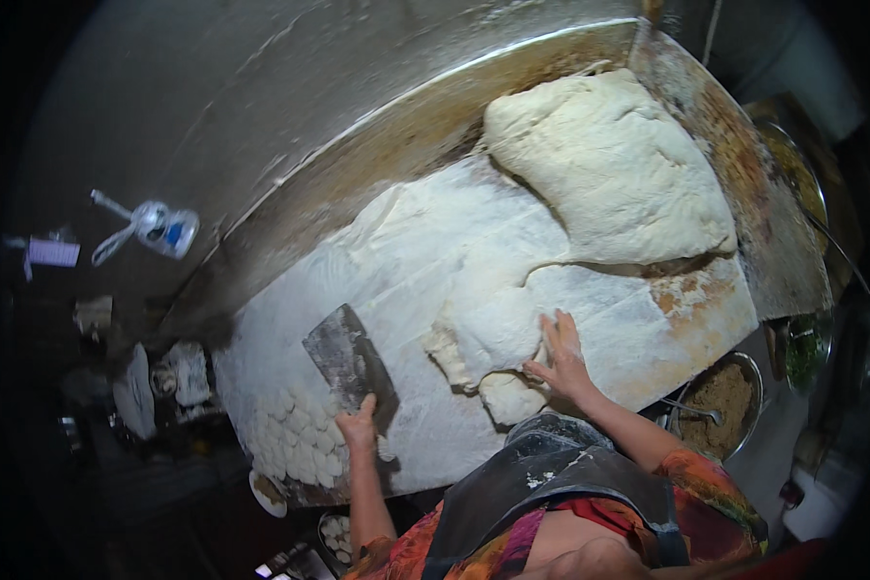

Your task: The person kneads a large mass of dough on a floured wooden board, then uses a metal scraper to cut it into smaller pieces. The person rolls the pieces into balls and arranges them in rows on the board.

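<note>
My left hand (359, 428) grips the near end of a wide flat blade, a dough cutter (341, 355), held over the floured board. My right hand (565, 362) rests with spread fingers at the right edge of a flattened stretch of dough (496, 326). A smaller dough piece (511, 397) lies by the board's near edge, just below that hand. From the flattened part, dough runs back to a large thick mass of dough (609, 167) at the back right. Many small round dough pieces (297, 442) lie close together at the board's near left corner.
A raised wooden rim (420, 123) runs along the back of the board, with another side wall (739, 159) at right. A metal bowl of brown filling with a spoon (721, 406) stands right of the near edge. Bowls of yellow and green food (805, 351) are beyond the right wall.
</note>
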`<state>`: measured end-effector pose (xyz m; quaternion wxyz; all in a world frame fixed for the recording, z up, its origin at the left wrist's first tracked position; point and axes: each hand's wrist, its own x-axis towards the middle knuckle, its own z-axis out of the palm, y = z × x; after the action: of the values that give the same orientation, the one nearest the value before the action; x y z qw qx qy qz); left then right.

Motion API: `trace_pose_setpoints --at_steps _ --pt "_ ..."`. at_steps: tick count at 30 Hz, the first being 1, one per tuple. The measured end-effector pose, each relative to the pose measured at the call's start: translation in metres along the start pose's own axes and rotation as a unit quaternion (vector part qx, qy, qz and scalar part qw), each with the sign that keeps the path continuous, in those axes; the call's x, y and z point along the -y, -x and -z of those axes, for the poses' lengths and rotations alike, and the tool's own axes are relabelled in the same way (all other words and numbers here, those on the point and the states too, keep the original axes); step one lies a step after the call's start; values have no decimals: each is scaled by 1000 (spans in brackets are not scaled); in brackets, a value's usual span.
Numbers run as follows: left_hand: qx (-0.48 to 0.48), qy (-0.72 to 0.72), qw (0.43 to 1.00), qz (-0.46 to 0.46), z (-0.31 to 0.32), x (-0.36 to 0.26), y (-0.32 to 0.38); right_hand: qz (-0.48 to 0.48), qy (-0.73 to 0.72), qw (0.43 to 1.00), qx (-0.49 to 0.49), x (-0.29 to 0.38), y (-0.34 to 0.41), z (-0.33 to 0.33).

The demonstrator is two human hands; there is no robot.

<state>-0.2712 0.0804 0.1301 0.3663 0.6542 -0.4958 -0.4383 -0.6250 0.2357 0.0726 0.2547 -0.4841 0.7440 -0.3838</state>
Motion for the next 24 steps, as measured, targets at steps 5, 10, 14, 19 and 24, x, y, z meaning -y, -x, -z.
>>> trace_pose_setpoints --at_steps 5,10,14,19,24 --pt "13 23 994 106 -15 -26 56 -30 -87 995 -47 -3 -2 -74" --pt "19 90 994 66 -4 -34 66 149 -55 981 111 60 -59 -108" --pt "33 72 994 70 -14 -47 48 319 -29 917 238 88 -76 -133" --pt "55 51 996 53 -19 -54 51 135 -85 987 -4 32 -56 -80" --pt "144 11 989 -42 -42 -48 74 33 63 992 -105 -55 -9 0"
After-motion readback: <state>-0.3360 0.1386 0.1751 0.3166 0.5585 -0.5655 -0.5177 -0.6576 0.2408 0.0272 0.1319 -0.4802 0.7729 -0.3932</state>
